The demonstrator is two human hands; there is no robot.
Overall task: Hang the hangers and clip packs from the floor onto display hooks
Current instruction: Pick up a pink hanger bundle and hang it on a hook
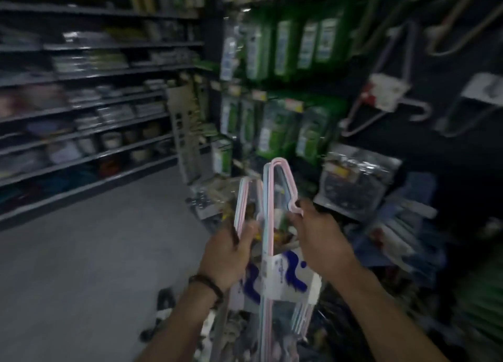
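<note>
Writing: white label (288,277) wrapped round right bundle, big blue marks plus small print, too blurred to read.
Other labels: yellow tags above green packs (283,49), white-and-red card on wall hangers (386,95); nothing legible.
Containers: clear bag (353,182) low on the right display, full of small dark pieces, kind unclear.
Green packs: two rows hanging on the display, contents blurred.
Left bundle (242,195): pastel pink and blue hangers, held upright in mid-air above the floor (81,253), just beside right bundle.
Right bundle (275,185): same pastel hangers, taller, upright in front of the display, off the hooks.
Left hand (226,255): fingers curled round the left bundle's edge; dark wristband (206,282).
Right hand (318,242): fingers curled, gripping the right bundle at its notched bend.
Shelves (81,103): left, stacked goods, blurred.
</note>
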